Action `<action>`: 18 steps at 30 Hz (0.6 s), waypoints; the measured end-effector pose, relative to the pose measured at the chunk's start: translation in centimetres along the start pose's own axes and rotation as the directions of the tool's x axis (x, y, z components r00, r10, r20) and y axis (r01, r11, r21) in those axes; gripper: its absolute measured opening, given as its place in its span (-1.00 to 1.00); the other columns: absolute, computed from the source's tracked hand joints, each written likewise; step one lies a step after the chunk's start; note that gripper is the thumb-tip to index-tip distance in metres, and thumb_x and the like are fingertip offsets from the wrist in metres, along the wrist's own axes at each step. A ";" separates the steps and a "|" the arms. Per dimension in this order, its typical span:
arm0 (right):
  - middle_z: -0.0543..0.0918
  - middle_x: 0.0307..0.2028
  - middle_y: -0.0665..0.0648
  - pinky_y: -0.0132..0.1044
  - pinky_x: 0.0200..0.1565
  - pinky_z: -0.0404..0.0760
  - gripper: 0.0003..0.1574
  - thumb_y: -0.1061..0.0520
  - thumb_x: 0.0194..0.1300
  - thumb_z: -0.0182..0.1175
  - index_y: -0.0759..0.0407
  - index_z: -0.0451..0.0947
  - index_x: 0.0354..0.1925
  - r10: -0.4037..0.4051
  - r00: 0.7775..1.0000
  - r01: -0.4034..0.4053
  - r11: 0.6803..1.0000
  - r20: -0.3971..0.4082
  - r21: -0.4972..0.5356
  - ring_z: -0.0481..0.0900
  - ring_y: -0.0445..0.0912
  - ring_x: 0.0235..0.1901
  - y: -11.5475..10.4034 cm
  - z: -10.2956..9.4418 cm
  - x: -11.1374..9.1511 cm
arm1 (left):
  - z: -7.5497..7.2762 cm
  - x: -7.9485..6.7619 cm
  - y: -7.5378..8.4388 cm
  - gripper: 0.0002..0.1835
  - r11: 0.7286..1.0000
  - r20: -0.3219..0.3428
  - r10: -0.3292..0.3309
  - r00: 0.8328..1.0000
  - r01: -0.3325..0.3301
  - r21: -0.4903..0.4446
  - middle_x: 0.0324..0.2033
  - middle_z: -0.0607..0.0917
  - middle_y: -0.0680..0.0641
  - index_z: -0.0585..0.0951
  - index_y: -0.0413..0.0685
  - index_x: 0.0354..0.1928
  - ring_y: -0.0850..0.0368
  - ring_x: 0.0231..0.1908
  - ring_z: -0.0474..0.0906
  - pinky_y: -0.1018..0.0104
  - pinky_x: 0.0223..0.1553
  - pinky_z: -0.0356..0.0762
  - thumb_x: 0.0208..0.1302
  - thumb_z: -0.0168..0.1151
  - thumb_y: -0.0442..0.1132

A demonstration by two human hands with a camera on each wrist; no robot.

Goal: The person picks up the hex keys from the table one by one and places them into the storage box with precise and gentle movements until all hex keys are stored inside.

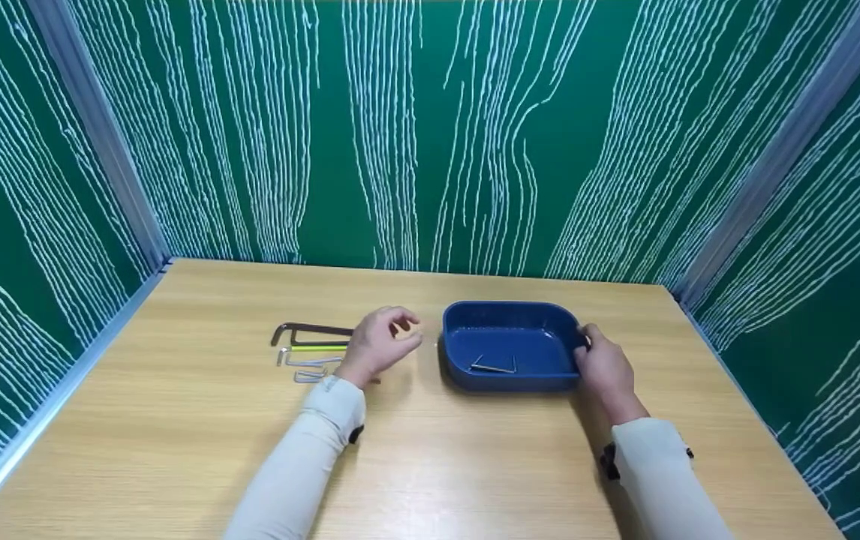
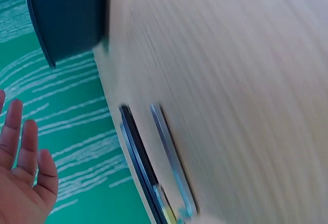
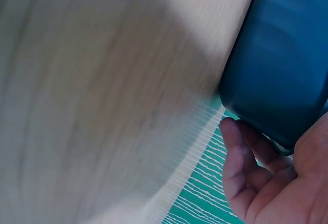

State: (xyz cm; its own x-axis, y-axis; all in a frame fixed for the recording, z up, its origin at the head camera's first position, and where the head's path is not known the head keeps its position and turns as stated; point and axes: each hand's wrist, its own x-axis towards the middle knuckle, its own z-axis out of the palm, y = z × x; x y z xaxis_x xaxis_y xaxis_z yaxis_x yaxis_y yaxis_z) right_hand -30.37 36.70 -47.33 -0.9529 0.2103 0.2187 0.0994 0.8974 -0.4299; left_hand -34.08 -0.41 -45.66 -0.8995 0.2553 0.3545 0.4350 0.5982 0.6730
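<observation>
My right hand [image 1: 610, 369] grips the right end of a deep blue tray [image 1: 509, 383], thumb over the rim; the right wrist view shows its curled fingers [image 3: 234, 147] against the tray's outer wall. Inside the tray, near its front wall, lie a few small L-shaped hex keys [image 1: 494, 368]. My left hand [image 1: 379, 346] is over the table between the tray and a group of hex keys, its fingers loosely bent with nothing seen in them. That group holds dark hex keys [image 1: 317, 328], a yellow-green one [image 1: 317, 348] and silver ones [image 1: 310, 376], partly hidden by the left hand.
The wooden table [image 1: 437, 465] reaches back to a green wall [image 1: 430, 187] with white wavy lines. More green panels and grey frame posts [image 1: 768, 161] close in both sides.
</observation>
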 end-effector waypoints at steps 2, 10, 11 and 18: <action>0.52 -0.11 0.39 -0.10 -0.44 0.38 -0.53 0.14 0.22 -0.11 0.09 0.25 0.12 0.004 1.000 -0.004 1.000 0.009 0.003 0.47 0.10 -0.37 0.0 0.0 0.0 | -0.6 -0.2 -0.4 -0.75 1.000 0.006 -0.004 1.000 0.004 0.020 -0.33 0.58 0.09 0.56 0.23 -0.26 0.13 -0.32 0.51 0.32 -0.30 0.42 -0.04 0.21 0.04; 0.47 -0.01 0.37 -0.04 -0.31 0.41 -0.52 0.13 0.26 -0.14 0.09 0.20 0.16 0.030 0.998 -0.031 0.999 0.058 0.019 0.45 0.10 -0.28 -0.2 0.1 0.1 | -3.4 -0.7 -1.5 -0.73 0.993 0.021 -0.077 0.997 0.075 0.088 -0.25 0.58 0.07 0.54 0.31 -0.24 0.13 -0.21 0.47 0.27 -0.23 0.41 -0.05 0.21 0.09; 0.45 0.01 0.37 -0.01 -0.26 0.42 -0.51 0.13 0.26 -0.15 0.09 0.19 0.17 0.035 0.997 -0.037 0.999 0.067 0.027 0.45 0.11 -0.24 -0.3 0.1 0.1 | -3.7 -0.7 -1.6 -0.73 0.992 0.020 -0.089 0.996 0.087 0.092 -0.25 0.58 0.06 0.54 0.33 -0.25 0.12 -0.20 0.46 0.27 -0.23 0.41 -0.05 0.21 0.09; 0.36 0.10 0.36 0.07 -0.08 0.37 -0.51 0.12 0.30 -0.20 0.09 0.14 0.20 0.057 0.993 -0.065 0.995 0.107 0.074 0.42 0.13 -0.12 -0.3 -0.3 -0.1 | -6.7 -0.5 -2.0 -0.71 0.979 0.025 -0.120 0.992 0.115 0.167 -0.23 0.54 0.13 0.53 0.31 -0.20 0.14 -0.17 0.41 0.22 -0.18 0.39 -0.03 0.19 0.09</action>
State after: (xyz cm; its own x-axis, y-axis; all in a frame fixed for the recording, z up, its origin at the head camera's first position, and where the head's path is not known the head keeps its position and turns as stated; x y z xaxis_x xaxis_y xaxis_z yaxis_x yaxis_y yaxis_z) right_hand -30.26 36.54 -47.00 -0.9709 0.2185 0.0984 0.1401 0.8508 -0.5065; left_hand -34.29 -6.80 -42.87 -0.9461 0.2006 0.2543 0.3162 0.7419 0.5913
